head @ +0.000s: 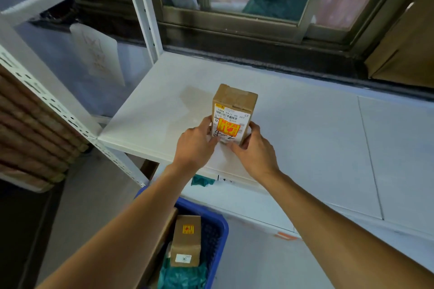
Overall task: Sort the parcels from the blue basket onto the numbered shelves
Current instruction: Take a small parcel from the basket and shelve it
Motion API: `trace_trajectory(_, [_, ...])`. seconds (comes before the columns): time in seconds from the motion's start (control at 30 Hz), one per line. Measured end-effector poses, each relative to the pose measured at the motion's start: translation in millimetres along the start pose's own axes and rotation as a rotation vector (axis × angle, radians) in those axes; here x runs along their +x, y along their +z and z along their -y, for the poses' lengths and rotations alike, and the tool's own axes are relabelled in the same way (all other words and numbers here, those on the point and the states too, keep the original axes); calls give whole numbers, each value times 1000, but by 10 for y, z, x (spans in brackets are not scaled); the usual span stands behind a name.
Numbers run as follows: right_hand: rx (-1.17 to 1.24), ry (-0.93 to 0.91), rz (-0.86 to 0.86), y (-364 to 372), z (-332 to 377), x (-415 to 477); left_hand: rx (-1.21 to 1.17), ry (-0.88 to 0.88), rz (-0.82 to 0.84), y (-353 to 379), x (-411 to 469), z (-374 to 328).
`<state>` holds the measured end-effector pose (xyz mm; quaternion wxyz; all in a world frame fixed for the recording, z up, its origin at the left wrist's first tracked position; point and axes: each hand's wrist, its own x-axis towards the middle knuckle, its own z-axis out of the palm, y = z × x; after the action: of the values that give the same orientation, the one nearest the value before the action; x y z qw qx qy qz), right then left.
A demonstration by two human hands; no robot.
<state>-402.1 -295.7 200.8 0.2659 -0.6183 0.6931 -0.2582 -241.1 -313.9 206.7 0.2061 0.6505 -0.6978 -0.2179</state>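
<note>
Blue plastic basket (222, 224), lower centre, has parcels (186, 239) left; our left hand (197, 142) and right hand (254, 146) grip one shelved brown cardboard box (233, 104).

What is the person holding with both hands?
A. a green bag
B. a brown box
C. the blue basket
B: the left hand and the right hand grip the sides of the upright brown box, while the green bag lies in the basket below.
</note>
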Motion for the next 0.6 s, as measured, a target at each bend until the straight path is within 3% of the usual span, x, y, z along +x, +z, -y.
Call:
trace_trajectory(0.27, [-84, 84, 8, -101, -3, 463, 49, 15, -11, 65, 459, -4])
trace_trajectory(0.6, [-113, 205, 74, -218, -49, 493, 101, 4, 125, 68, 555, -23])
